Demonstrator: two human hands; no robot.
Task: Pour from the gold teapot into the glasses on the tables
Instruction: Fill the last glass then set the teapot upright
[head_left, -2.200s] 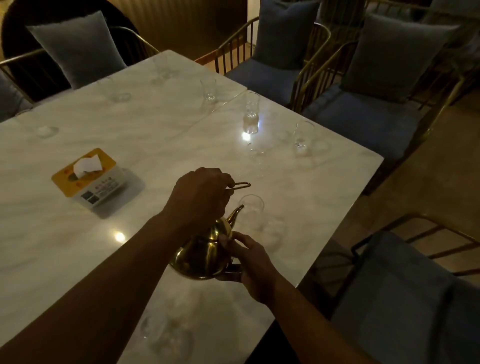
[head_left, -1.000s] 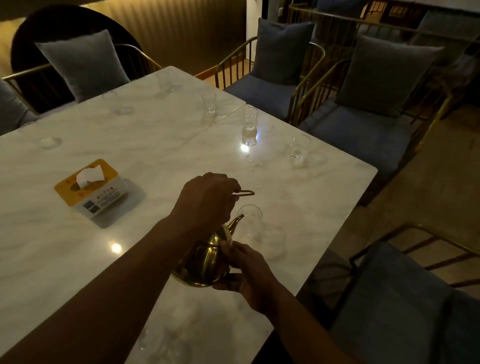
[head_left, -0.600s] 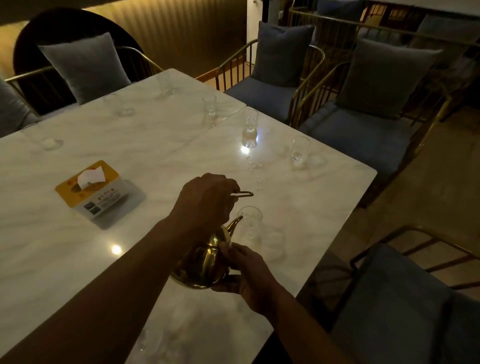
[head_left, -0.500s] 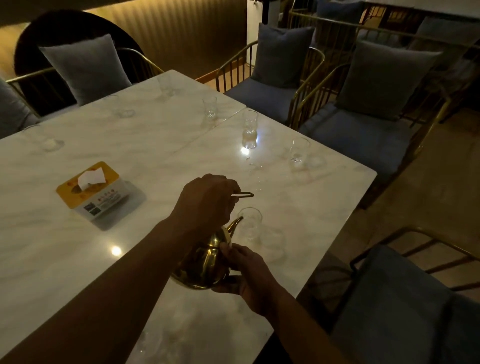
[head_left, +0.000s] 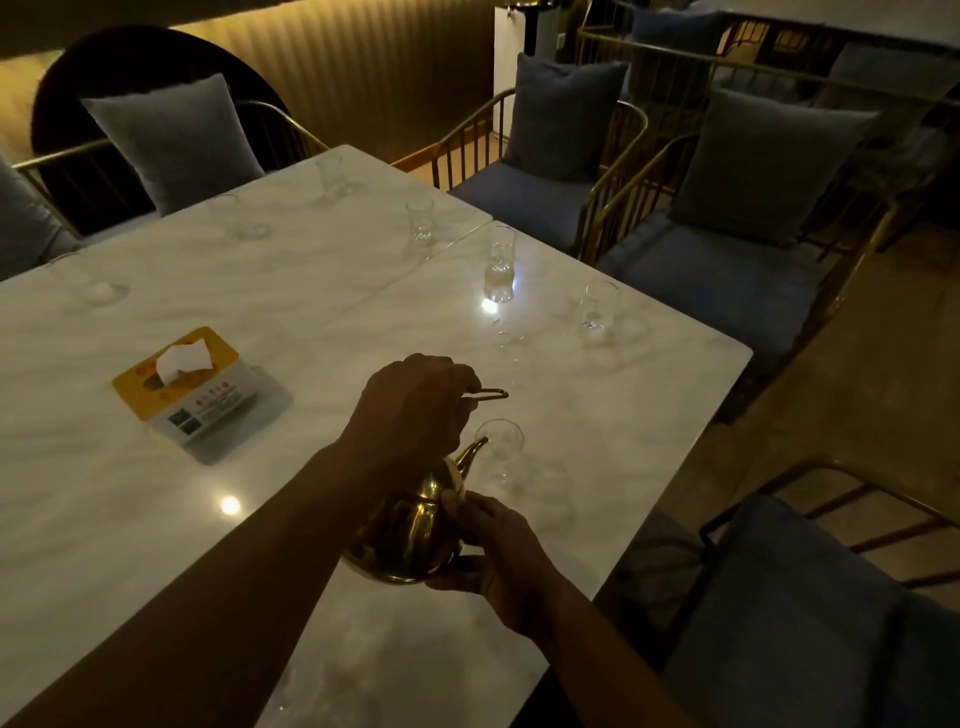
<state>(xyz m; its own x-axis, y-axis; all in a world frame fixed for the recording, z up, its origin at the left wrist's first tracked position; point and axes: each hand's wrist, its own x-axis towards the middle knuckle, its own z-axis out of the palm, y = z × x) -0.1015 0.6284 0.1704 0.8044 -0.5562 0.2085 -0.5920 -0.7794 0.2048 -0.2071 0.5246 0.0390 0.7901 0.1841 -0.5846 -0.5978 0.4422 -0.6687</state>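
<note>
The gold teapot (head_left: 410, 540) is tilted forward over the white marble table (head_left: 597, 395), its spout tip at the rim of a clear glass (head_left: 500, 449). My left hand (head_left: 415, 400) grips the teapot's thin top handle from above. My right hand (head_left: 493, 551) holds the pot's body and base on its near right side. More clear glasses stand farther off: one (head_left: 598, 309) to the right, a tall one (head_left: 500, 265) by the seam between the two tables, and a short one (head_left: 420, 219) on the far table.
A yellow-topped tissue box (head_left: 182, 382) lies left of my arm. Faint glasses (head_left: 332, 174) ring the far table's edge. Gold-framed chairs with grey cushions (head_left: 753, 161) line the far and right sides; another chair (head_left: 810, 597) stands at the near right.
The teapot and both hands have stayed nearly in place at the near glass. The view has shifted slightly, so the table sits lower in frame.
</note>
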